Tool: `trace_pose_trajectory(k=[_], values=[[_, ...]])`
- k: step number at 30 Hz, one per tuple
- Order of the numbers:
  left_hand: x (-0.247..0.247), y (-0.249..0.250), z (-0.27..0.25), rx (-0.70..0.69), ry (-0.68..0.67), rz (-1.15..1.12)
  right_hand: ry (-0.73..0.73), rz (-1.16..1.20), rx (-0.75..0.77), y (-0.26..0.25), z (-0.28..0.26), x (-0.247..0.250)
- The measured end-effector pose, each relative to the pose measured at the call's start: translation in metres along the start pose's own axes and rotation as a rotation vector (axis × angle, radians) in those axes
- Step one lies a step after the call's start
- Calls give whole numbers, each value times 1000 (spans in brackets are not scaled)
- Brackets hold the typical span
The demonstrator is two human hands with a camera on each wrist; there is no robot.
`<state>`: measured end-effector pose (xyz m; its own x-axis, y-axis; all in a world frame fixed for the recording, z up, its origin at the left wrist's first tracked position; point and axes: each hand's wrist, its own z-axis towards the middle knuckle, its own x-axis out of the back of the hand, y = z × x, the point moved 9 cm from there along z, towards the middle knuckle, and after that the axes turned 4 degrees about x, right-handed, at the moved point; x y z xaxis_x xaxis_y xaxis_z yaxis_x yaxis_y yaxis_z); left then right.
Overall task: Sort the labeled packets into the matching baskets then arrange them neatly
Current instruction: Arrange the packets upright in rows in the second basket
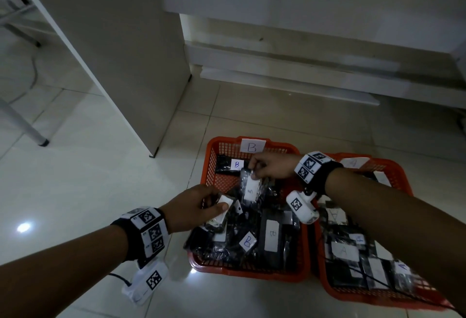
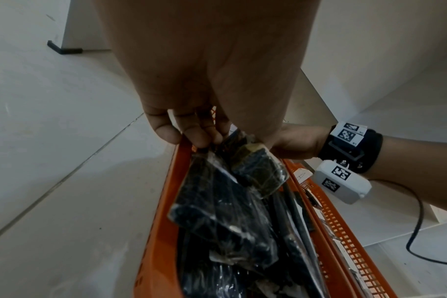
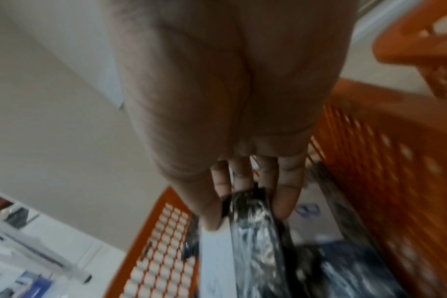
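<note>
Two orange baskets stand side by side on the floor. Basket B (image 1: pixel 252 273) on the left carries a "B" card at its far rim; basket A (image 1: pixel 393 170) is on the right. Both hold several black plastic-wrapped packets with white labels. Over basket B's left side, my left hand (image 1: pixel 216 203) grips a labelled packet (image 1: pixel 222 217), seen from below as a dark wrapped packet (image 2: pixel 217 211). Near the far end my right hand (image 1: pixel 254 172) pinches the top of another labelled packet (image 1: pixel 251 189), which hangs upright between thumb and fingers (image 3: pixel 253 221).
A tall white cabinet panel (image 1: pixel 121 65) stands left of the baskets. Low white boards (image 1: pixel 290 78) lie along the wall behind. A metal leg (image 1: pixel 27 128) stands at far left. Glossy tiled floor (image 1: pixel 100 179) surrounds the baskets. A black cable (image 2: pixel 419 221) trails from my right wrist.
</note>
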<state>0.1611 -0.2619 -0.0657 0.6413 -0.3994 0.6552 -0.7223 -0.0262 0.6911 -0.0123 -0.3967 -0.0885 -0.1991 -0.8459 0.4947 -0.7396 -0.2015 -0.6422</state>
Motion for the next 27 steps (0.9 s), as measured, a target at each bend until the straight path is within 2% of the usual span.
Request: trace_pose_trajectory(k=[2,5,11,15,18,20,24,25,27], values=[[0,1,0,-9,-6,3,92,-52,-7,-4,-3,21],[0,5,0,-21,-14,5,185,21,-34,-7,-7,42],[1,13,-1,-53,-80,-1,289,213,-114,1,-10,37],[8,11,7,-6,-86,37,270,310,-220,8,-14,26],[19,6,18,6,-73,35,252,401,-228,9,-16,21],[31,4,24,24,0,39,238,467,-219,8,-16,18],[64,-4,34,156,289,-11,229,588,-158,-5,-18,14],[66,-7,39,204,292,-42,222,614,-129,-12,-18,13],[64,-13,48,282,217,-89,210,652,-76,-23,-18,10]])
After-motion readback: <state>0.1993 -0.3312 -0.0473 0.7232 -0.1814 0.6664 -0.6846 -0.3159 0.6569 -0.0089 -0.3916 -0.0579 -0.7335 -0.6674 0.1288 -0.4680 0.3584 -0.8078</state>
